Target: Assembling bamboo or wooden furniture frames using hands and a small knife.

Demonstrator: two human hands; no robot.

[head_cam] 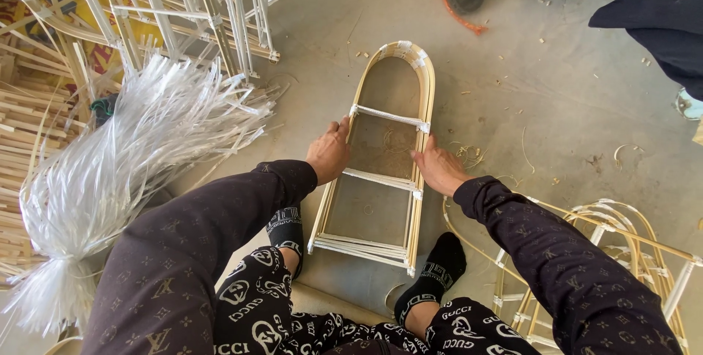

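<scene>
An arched cane frame [421,84] lies flat on the concrete floor in front of me, its rounded end pointing away. White plastic strip binds its crossbars and top. My left hand [329,152] grips the frame's left rail beside the upper crossbar. My right hand [438,168] grips the right rail between the two middle crossbars. Both arms wear dark patterned sleeves. My feet in black socks rest near the frame's square near end.
A big bundle of clear plastic strips [124,172] lies at left. Finished frames [183,3] stack at top left, loose cane sticks [22,120] beside them. Another bound frame [622,245] sits at lower right. Another person in dark clothes [644,10] sits at top right.
</scene>
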